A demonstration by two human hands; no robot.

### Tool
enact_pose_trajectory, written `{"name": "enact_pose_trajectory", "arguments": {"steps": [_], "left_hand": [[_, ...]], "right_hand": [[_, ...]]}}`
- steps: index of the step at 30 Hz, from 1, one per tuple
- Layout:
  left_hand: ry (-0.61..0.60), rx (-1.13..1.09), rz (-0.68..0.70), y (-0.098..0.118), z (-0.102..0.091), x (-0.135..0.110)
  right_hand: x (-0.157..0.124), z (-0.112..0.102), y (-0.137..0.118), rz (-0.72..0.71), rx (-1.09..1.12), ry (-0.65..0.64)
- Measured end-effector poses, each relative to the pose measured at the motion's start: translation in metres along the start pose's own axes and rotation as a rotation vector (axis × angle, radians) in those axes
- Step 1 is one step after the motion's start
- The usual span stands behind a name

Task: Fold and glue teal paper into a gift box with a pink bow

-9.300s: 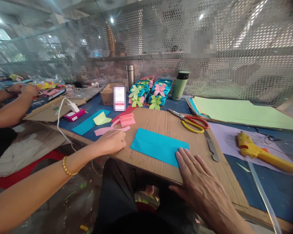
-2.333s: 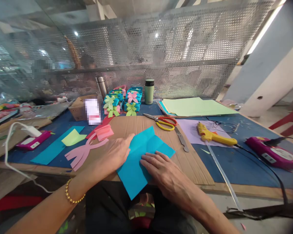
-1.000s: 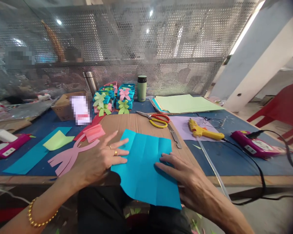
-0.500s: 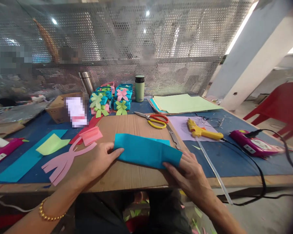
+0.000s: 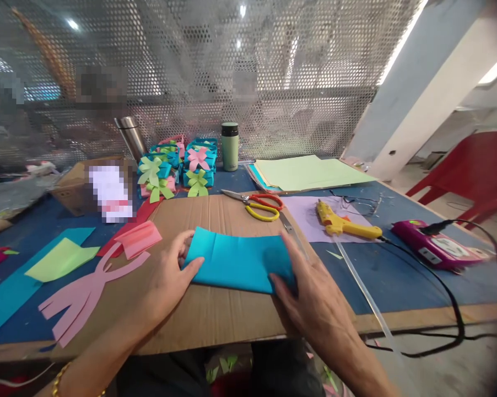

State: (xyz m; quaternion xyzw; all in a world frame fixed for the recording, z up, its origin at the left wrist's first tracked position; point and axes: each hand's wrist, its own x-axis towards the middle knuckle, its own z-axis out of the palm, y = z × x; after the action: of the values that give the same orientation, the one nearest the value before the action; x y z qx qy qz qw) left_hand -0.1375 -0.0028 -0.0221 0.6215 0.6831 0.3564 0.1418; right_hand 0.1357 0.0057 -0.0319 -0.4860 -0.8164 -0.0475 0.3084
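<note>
A folded blue paper strip (image 5: 236,262) lies across the brown cardboard sheet (image 5: 215,322) in front of me. My left hand (image 5: 172,281) grips its left end, thumb on top and fingers behind. At the right end, my right hand (image 5: 308,284) closes round the paper with the thumb on the near side. Beyond the paper, scissors (image 5: 259,205) with red and yellow handles rest on the cardboard, beside a metal blade (image 5: 288,225) partly hidden by my right hand. Pink cut paper strips (image 5: 89,292) are left of my left hand.
On the right are a yellow glue gun (image 5: 343,225), its cord and a magenta power strip (image 5: 436,248). Stacked paper sheets (image 5: 306,172), a green bottle (image 5: 230,149), paper flower boxes (image 5: 199,165) and a steel flask (image 5: 130,138) stand behind. A cardboard box (image 5: 73,190) sits back left.
The right end of the blue paper has moved left with my right hand, and its edges now line up more evenly. The view has shifted slightly to the right.
</note>
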Motion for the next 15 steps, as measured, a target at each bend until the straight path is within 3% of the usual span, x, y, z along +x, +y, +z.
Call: {"name": "enact_pose_trajectory", "arguments": {"steps": [3, 6, 15], "left_hand": [[-0.027, 0.072, 0.043, 0.0, 0.0, -0.003], [-0.082, 0.128, 0.13, -0.004, 0.001, -0.007], [-0.042, 0.257, 0.192, -0.017, 0.007, -0.011]], "right_hand": [[-0.002, -0.002, 0.0, -0.105, -0.034, -0.024], [-0.004, -0.002, 0.0, -0.103, 0.0, -0.02], [-0.004, -0.001, -0.001, -0.099, -0.007, 0.008]]}}
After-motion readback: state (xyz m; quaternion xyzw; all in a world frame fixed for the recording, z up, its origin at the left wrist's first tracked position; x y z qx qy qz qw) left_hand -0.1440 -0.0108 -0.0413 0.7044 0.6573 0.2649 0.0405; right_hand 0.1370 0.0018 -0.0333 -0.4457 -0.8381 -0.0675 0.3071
